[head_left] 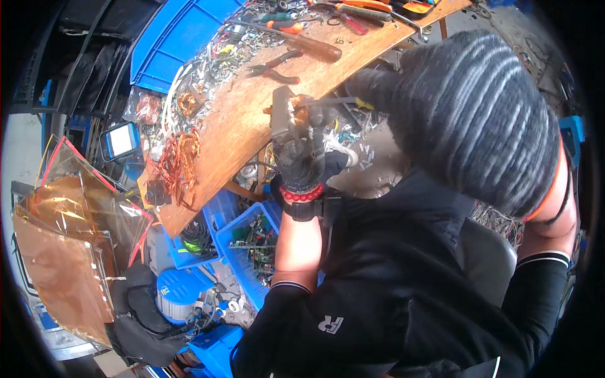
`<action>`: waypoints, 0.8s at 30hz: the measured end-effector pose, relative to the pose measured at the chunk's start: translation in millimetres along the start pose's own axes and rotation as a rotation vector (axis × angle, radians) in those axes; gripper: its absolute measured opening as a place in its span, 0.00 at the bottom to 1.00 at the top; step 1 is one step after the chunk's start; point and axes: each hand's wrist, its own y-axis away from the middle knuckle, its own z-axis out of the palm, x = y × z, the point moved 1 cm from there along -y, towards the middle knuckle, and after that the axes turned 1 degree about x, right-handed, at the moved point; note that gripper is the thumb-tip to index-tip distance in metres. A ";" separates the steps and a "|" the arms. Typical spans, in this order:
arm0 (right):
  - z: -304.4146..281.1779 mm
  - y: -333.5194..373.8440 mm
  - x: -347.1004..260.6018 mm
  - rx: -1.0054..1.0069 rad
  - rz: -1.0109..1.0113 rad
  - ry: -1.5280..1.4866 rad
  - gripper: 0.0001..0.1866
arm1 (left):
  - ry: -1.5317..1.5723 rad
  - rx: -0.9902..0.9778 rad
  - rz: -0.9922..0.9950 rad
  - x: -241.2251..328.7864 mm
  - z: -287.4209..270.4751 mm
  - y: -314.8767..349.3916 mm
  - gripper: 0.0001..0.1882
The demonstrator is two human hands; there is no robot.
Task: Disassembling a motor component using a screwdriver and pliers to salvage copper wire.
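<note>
My left hand (300, 154), in a dark glove with a red bead bracelet at the wrist, is closed round a grey metal piece (282, 112) with copper-coloured parts on its right side. It is held up near the front edge of the wooden table. From the right comes my right hand (373, 87), gloved and blurred, its forearm wrapped in a grey striped sleeve. It is closed on a thin straight tool (337, 101) with a yellow part near the hand. The tool's far end reaches the copper-coloured parts; whether it touches them is unclear.
On the wooden table (230, 120) lie red-handled pliers (277, 68), a wooden-handled screwdriver (315, 45), copper scraps (179, 164) and metal bits. A blue tray (179, 34) stands at the back. Below are a blue crate (242, 252) of circuit boards and floor scraps.
</note>
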 end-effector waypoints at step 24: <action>112.2 16.2 -67.0 0.212 0.311 -0.539 0.28 | 1.497 0.727 -0.936 -11.7 21.1 9.3 0.30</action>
